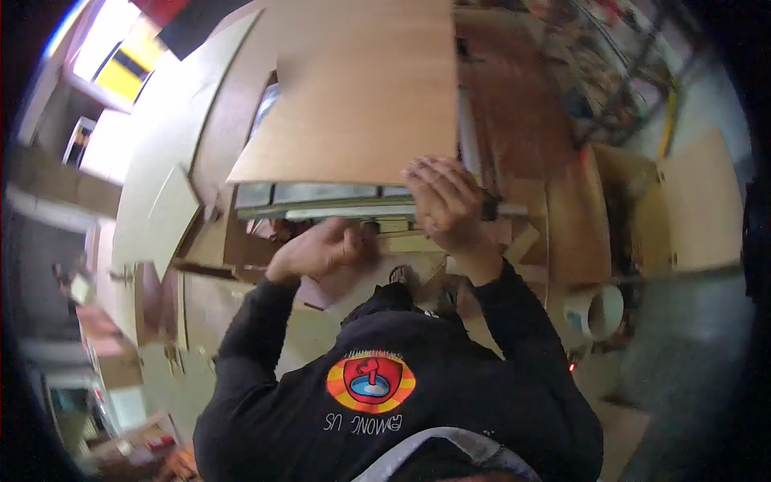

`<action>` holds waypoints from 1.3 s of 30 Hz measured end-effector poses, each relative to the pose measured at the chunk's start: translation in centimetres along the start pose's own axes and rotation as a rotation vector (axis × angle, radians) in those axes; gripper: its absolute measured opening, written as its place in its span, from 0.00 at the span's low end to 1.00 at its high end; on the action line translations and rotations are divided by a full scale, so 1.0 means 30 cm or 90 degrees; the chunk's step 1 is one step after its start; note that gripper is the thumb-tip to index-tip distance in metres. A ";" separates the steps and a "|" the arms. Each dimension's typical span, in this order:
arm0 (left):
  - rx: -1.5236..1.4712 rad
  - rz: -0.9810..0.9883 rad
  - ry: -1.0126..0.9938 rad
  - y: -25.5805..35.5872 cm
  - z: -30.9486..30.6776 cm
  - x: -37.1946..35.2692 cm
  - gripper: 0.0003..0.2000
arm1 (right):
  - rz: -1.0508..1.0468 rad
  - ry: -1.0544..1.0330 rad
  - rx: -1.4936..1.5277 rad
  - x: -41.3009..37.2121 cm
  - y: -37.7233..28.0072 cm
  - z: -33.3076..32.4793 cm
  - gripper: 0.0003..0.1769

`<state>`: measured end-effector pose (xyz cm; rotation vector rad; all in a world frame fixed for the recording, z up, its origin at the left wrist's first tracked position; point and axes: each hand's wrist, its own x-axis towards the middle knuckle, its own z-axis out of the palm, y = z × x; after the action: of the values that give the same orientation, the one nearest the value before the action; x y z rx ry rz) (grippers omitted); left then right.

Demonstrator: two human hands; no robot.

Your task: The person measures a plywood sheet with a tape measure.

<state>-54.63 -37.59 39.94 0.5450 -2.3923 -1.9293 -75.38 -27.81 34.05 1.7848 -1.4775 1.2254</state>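
Observation:
A large light-brown wooden board point(365, 88) lies flat in front of me, its near edge reaching over a metal-framed machine bed point(345, 210). My right hand point(446, 201) is at the board's near right corner, fingers on top and the palm below the edge. Below the near edge, apart from the board, my left hand point(325, 247) is curled closed over the space in front of my chest. Its fingertips are blurred, and what they hold, if anything, cannot be made out.
Long pale panels point(173, 153) lie at the left. At the right stand an open wooden box or cabinet point(626, 209) and a white round roll or pipe point(604, 312). Wood offcuts point(522, 241) are near my right wrist. A bright window point(116, 52) is at the upper left.

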 end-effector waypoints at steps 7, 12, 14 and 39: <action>-0.583 0.215 0.624 -0.251 -0.179 0.070 0.16 | 0.035 -0.091 0.120 0.059 -0.193 0.081 0.15; -0.584 0.298 0.702 -0.331 -0.374 -0.018 0.04 | 0.496 0.216 0.464 0.027 -0.162 0.284 0.24; -0.479 0.411 0.679 -0.350 -0.451 -0.116 0.04 | 0.678 0.170 0.795 0.111 -0.187 0.353 0.26; -0.464 0.173 1.213 -0.976 -0.636 -1.581 0.13 | 0.646 -0.409 0.980 0.348 -1.340 1.550 0.25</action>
<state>1.80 -47.43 26.09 1.0773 -0.4819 -0.9041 -22.61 -60.48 28.00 2.4616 -2.1025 3.1264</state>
